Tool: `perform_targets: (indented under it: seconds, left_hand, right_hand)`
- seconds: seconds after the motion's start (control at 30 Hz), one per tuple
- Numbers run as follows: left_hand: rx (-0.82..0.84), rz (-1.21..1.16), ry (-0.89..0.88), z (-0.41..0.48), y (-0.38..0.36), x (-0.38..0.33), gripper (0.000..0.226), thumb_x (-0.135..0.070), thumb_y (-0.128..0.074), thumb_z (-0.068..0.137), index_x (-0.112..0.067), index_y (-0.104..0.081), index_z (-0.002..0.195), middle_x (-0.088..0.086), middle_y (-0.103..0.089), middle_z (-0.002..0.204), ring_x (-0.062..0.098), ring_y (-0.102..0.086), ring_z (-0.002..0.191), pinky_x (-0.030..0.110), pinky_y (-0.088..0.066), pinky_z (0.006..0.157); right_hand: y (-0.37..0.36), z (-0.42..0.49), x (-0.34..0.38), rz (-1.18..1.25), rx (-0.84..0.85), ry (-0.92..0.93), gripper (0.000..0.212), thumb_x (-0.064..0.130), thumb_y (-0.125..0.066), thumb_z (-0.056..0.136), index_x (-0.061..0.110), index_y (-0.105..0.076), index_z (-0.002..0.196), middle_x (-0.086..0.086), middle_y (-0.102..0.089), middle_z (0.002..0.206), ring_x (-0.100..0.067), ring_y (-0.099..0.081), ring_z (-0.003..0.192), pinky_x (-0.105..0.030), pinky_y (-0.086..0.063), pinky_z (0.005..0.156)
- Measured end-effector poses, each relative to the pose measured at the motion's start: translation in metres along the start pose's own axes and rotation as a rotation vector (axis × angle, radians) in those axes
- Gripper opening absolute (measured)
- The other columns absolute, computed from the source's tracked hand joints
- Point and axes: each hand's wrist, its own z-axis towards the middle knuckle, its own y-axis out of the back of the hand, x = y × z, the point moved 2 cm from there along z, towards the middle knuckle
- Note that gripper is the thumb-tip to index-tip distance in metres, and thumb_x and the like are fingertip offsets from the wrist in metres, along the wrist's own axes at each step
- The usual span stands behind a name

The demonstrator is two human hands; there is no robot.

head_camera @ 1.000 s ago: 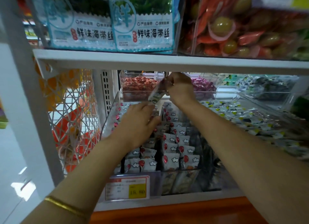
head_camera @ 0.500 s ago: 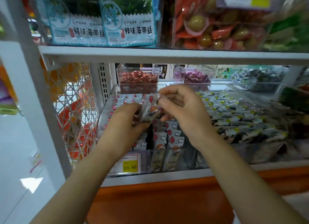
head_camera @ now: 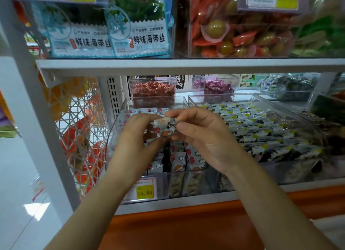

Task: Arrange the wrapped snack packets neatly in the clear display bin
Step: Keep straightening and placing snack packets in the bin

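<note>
Pinching crinkly, glossy packets (head_camera: 162, 123), the curled left hand (head_camera: 136, 137) and right hand (head_camera: 205, 137) meet above the clear bin (head_camera: 112, 143).

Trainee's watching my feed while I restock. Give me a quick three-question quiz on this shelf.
1. True or false: the left hand and right hand both hold snack packets above the clear display bin.
2. The price tag on that bin's front reads: A 12.50, B 15.80, C 20.00?
3. Fill in: the neighbouring bin of yellow-marked packets stands to its ___.
Key: 1 true; 2 B; 3 right.
</note>
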Motion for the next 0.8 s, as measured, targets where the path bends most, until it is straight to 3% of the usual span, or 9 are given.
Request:
perform_targets:
  seconds: [0.1,0.2,0.3,0.4,0.47,0.57,0.63,0.73,0.8]
  left_hand:
    - [0.0,0.023,-0.058,-0.002,-0.001,-0.005,0.044,-0.012,-0.07,0.079,-0.04,-0.049,0.107,-0.027,-0.046,0.103,-0.016,-0.045,0.099,0.003,-0.039,0.084]
    - [0.02,0.011,-0.099,-0.003,-0.003,-0.011,0.044,-0.015,-0.069,0.081,-0.045,-0.049,0.106,-0.023,-0.052,0.103,-0.009,-0.051,0.099,0.01,-0.043,0.083]
    - [0.088,0.044,-0.121,-0.004,-0.011,-0.023,0.034,-0.017,-0.067,0.083,-0.039,-0.052,0.104,-0.011,-0.058,0.102,0.005,-0.056,0.095,0.021,-0.049,0.079]
    - [0.191,0.052,-0.153,-0.003,-0.024,-0.044,0.035,-0.022,-0.065,0.083,-0.049,-0.043,0.087,-0.019,-0.051,0.093,-0.002,-0.053,0.091,0.011,-0.047,0.072]
    - [0.265,0.035,-0.177,-0.003,-0.038,-0.063,0.029,-0.027,-0.064,0.084,-0.047,-0.042,0.083,-0.019,-0.05,0.091,0.0,-0.053,0.087,0.014,-0.048,0.07]
    - [0.391,0.019,-0.181,-0.004,-0.068,-0.095,0.012,-0.034,-0.063,0.083,-0.034,-0.052,0.087,-0.012,-0.053,0.088,0.003,-0.053,0.079,0.02,-0.05,0.068]
    - [0.47,0.005,-0.187,-0.007,-0.094,-0.115,0.021,-0.037,-0.065,0.082,-0.024,-0.055,0.096,-0.012,-0.052,0.086,0.002,-0.051,0.076,0.017,-0.045,0.066]
    - [0.617,-0.065,-0.149,-0.022,-0.137,-0.138,0.05,-0.052,-0.063,0.077,-0.027,-0.051,0.119,-0.01,-0.055,0.097,0.003,-0.053,0.082,0.018,-0.045,0.068]
    - [0.701,-0.078,-0.117,-0.036,-0.165,-0.144,0.052,-0.05,-0.063,0.078,-0.024,-0.052,0.122,-0.004,-0.058,0.104,0.007,-0.056,0.085,0.019,-0.046,0.068]
  right_hand:
    - [0.0,-0.002,0.006,-0.023,0.042,0.006,0.016,0.001,-0.065,0.072,0.017,-0.071,0.071,-0.002,-0.07,0.099,-0.013,-0.064,0.087,-0.028,-0.055,0.075]
    - [0.001,-0.007,0.018,-0.147,0.04,0.062,0.018,0.001,-0.064,0.072,0.018,-0.07,0.072,-0.003,-0.069,0.1,-0.013,-0.063,0.091,-0.026,-0.053,0.075]
    - [0.004,-0.017,0.033,-0.351,0.003,0.122,0.015,0.004,-0.066,0.073,0.019,-0.065,0.075,-0.001,-0.068,0.099,-0.018,-0.061,0.093,-0.029,-0.053,0.079]
    - [0.014,-0.037,0.055,-0.553,-0.057,0.131,0.018,0.013,-0.069,0.075,0.024,-0.063,0.088,0.0,-0.066,0.099,-0.019,-0.062,0.09,-0.029,-0.053,0.079]
    - [0.024,-0.055,0.072,-0.698,-0.099,0.116,0.027,0.024,-0.072,0.074,0.033,-0.063,0.098,0.007,-0.064,0.102,-0.013,-0.062,0.095,-0.031,-0.053,0.082]
    - [0.042,-0.086,0.099,-0.888,-0.239,0.141,0.027,0.04,-0.073,0.073,0.04,-0.064,0.099,0.022,-0.064,0.096,-0.002,-0.062,0.093,-0.021,-0.052,0.079]
    - [0.061,-0.112,0.112,-0.942,-0.372,0.119,0.031,0.047,-0.065,0.072,0.041,-0.062,0.101,0.024,-0.064,0.086,0.001,-0.062,0.084,-0.014,-0.048,0.072]
    - [0.103,-0.161,0.116,-0.954,-0.576,0.015,0.043,0.053,-0.06,0.075,0.028,-0.063,0.11,0.013,-0.064,0.085,-0.006,-0.062,0.083,-0.018,-0.048,0.071]
    - [0.134,-0.197,0.107,-0.944,-0.687,-0.044,0.029,0.045,-0.059,0.082,0.024,-0.064,0.102,0.008,-0.064,0.084,-0.009,-0.062,0.082,-0.02,-0.048,0.069]
